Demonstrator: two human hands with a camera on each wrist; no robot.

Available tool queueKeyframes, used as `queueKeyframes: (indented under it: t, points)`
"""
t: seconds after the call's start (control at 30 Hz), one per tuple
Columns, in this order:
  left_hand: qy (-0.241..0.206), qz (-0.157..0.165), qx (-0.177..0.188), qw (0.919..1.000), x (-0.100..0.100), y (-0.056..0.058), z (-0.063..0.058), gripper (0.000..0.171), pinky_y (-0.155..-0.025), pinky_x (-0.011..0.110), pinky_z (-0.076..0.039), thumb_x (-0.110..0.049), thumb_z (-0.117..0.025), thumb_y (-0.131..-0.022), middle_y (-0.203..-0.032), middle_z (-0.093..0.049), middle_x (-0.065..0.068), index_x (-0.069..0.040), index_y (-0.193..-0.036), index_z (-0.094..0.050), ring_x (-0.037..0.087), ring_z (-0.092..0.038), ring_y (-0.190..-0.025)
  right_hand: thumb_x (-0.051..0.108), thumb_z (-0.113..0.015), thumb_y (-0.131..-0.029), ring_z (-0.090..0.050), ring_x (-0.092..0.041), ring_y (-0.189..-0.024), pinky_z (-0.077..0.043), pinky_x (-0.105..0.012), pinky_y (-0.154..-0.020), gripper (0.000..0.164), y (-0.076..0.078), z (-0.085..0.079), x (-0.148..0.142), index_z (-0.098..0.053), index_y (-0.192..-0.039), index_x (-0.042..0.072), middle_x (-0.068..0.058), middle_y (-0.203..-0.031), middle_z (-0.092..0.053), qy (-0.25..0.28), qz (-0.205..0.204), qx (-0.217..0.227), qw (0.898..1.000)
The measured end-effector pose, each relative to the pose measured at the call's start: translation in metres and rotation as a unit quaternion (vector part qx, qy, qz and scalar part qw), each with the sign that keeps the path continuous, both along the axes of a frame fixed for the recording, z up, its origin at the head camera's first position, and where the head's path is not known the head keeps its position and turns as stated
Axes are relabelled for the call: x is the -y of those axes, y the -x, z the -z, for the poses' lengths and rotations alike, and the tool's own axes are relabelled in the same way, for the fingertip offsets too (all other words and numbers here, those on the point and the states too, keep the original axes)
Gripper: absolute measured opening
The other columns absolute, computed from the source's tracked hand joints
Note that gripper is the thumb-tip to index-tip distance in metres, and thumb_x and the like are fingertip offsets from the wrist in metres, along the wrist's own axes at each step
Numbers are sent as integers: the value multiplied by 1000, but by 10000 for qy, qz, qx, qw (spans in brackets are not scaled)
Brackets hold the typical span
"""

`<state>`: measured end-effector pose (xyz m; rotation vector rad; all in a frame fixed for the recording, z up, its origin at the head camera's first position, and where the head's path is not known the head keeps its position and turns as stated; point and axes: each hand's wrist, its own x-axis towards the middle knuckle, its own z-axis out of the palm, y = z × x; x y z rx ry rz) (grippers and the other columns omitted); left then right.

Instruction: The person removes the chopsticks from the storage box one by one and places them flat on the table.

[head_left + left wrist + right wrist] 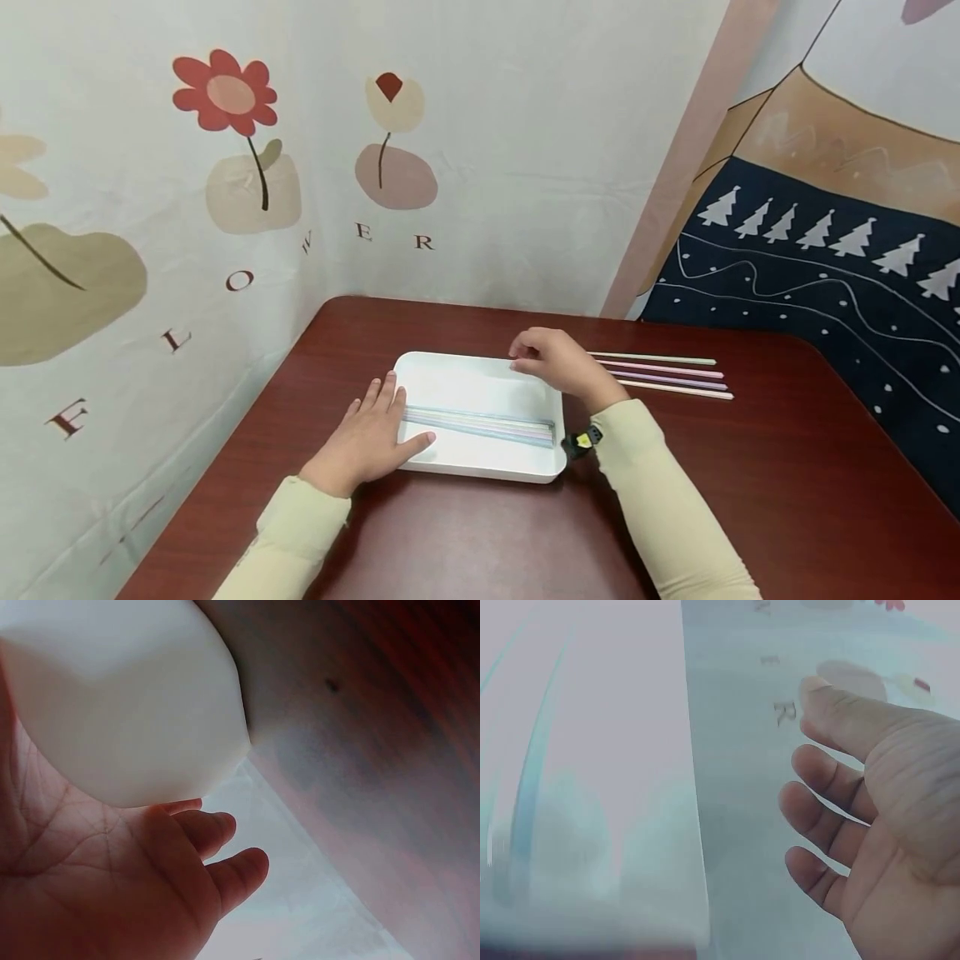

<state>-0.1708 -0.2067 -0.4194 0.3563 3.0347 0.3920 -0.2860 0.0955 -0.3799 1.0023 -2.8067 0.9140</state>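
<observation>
Tray (480,379), white and shallow, lies near the table's (750,500) far-left corner, holding pastel straws (480,425) along its near side. Left hand (367,437), fingers flat and spread, presses the tray's left rim. Right hand (555,362), fingers loosely bent and holding nothing, hovers at the far-right rim. Four loose straws (667,375) lie just right; bare tabletop extends toward the near and right edges.

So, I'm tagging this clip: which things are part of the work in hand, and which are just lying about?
In use:
tray, held steady by the left hand
straws in tray
loose straws on the table, behind the right hand

Lying about:
table
flower cloth
tree cloth
</observation>
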Motion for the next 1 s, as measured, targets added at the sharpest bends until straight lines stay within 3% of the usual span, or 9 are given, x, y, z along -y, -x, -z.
queueKeyframes:
  t: [0.27, 0.63, 0.83, 1.0]
  points:
    - [-9, 2, 68, 10000, -3, 1, -1, 97, -112, 65, -19, -67, -49, -93, -161, -11, 27, 10, -149, -32, 48, -12, -147, 19, -74, -91, -55, -11, -80, -49, -27, -70, 8, -2, 21, 45, -71, -98, 17, 9, -86, -62, -116, -542, 550, 9969]
    - [29, 18, 54, 10000, -1, 0, -4, 98, -111, 66, -19, -69, -47, -93, -161, -10, 28, 10, -149, -33, 49, -12, -146, 18, -72, -93, -53, -8, -74, -46, -24, -68, 3, 0, 42, 62, -70, -92, 17, 9, -80, -61, -273, -1059, 1088, 9880]
    - [32, 74, 99, 9999, -1, 0, -2, 95, -110, 66, -22, -66, -48, -94, -161, -8, 29, 11, -149, -34, 50, -11, -146, 18, -71, -94, -53, -7, -74, -46, -23, -68, 12, 1, 49, 66, -67, -85, 24, 9, -76, -59, -583, -1116, 1117, 9857]
    - [39, 137, 118, 9998, -2, 0, 0, 94, -110, 66, -23, -66, -47, -95, -161, -6, 29, 11, -149, -34, 50, -9, -146, 17, -71, -93, -52, -6, -71, -45, -22, -67, 13, 3, 53, 69, -66, -84, 24, 9, -74, -58, -747, -1358, 951, 9833]
